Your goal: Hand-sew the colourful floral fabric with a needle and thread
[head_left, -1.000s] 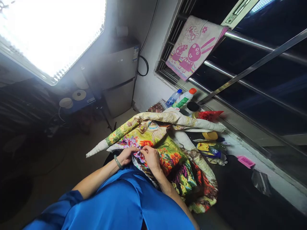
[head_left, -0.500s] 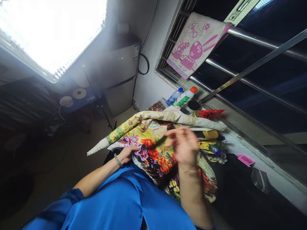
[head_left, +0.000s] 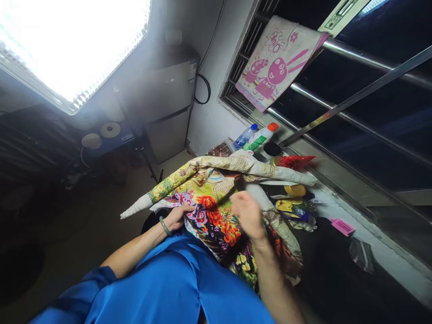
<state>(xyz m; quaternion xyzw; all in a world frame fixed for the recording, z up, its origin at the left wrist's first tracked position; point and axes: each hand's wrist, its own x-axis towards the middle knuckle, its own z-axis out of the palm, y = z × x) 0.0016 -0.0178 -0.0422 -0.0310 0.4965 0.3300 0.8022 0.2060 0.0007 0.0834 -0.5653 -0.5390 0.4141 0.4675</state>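
Note:
A flowered cross-stitch cloth (head_left: 216,220) lies over my lap, with red, orange and purple blooms on a dark ground. Its far part is rolled into a long pale roll (head_left: 232,163). My left hand (head_left: 177,217), with a green bangle at the wrist, grips the cloth's near left edge, thumb on top and fingers hidden beneath. Over the right part of the cloth is my right hand (head_left: 248,213), blurred, its fingers curled together. Whatever they pinch, if anything, is too small or smeared to make out.
Beyond the roll stand a blue-capped bottle (head_left: 245,136), a red-capped white bottle (head_left: 261,138) and a red packet (head_left: 295,162). A yellow-lidded jar (head_left: 295,190) and a pink block (head_left: 343,227) are to the right. A bright lamp (head_left: 74,45) hangs at upper left; a towel (head_left: 280,63) hangs on window bars.
My right hand has moved a little left and down over the cloth, its fingers now more curled. My left hand keeps its grip on the edge.

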